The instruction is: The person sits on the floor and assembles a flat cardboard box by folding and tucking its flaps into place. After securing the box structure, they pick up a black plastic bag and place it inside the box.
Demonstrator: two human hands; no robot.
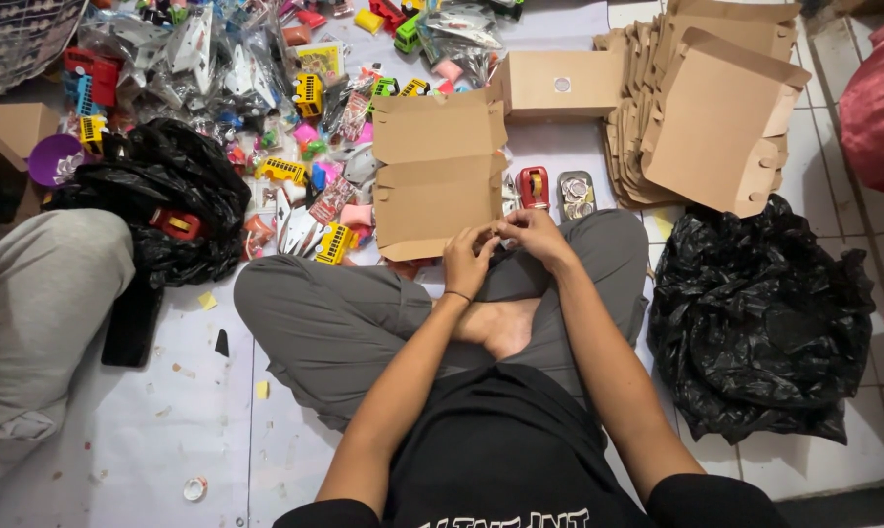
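I sit cross-legged on the floor. My left hand (469, 260) and my right hand (533, 235) meet over my knees, fingers pinched together on something small that I cannot make out. Right in front of them lies a flat unfolded cardboard box (437, 171). A red tape dispenser (533, 186) and a small tray of round stickers (576, 194) lie just beyond my right hand. A folded, closed cardboard box (556, 85) sits further back.
A stack of flat cardboard blanks (711, 117) lies at the right rear. Black plastic bags sit at the right (759, 323) and left (183, 191). Several small packaged toy vehicles (266, 88) cover the floor behind. Another person's grey-clad leg (41, 313) is at the left.
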